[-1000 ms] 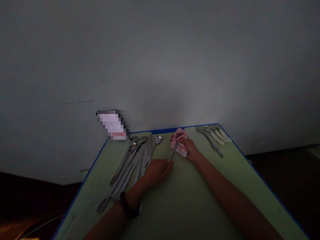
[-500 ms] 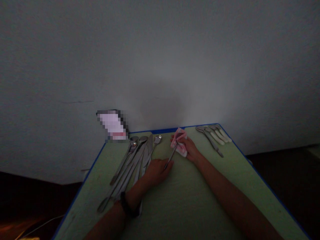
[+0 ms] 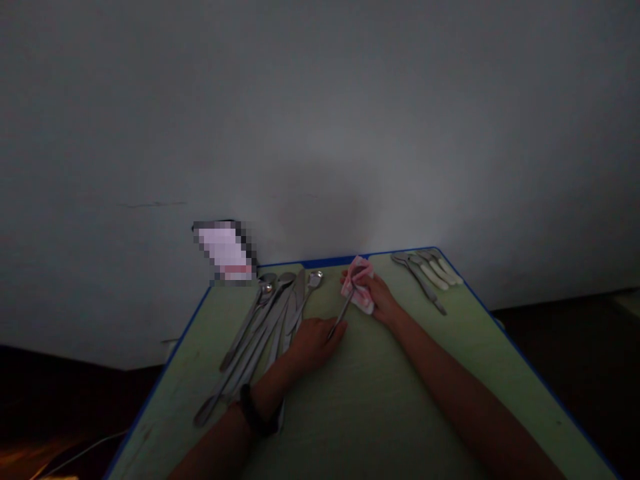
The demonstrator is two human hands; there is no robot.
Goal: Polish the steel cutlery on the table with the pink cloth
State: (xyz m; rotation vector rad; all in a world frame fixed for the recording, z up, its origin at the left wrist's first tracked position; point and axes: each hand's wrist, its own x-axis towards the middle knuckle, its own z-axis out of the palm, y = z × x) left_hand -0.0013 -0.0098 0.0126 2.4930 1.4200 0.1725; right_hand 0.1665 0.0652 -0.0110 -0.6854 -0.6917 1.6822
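My left hand [image 3: 317, 341] is closed on the handle end of a metal spoon [image 3: 342, 312], which slants up and to the right. Around the spoon's far end, a pink and white cloth [image 3: 364, 301] is bunched in my right hand [image 3: 381, 299], whose fingers are closed on it. The cloth partly covers the spoon's bowl. Beside my left forearm lies a loose pile of metal cutlery [image 3: 270, 327], long spoons and flat-handled pieces, partly hidden by that arm. A small shiny spoon [image 3: 314, 280] rests at the pile's upper right.
At the table's far right corner, several spoons with white handles [image 3: 436, 273] lie beside an all-metal spoon [image 3: 423, 280]. A phone-like device with a blurred screen [image 3: 225, 250] leans on the wall at the far left corner. The green table [image 3: 390, 413] has a blue edge.
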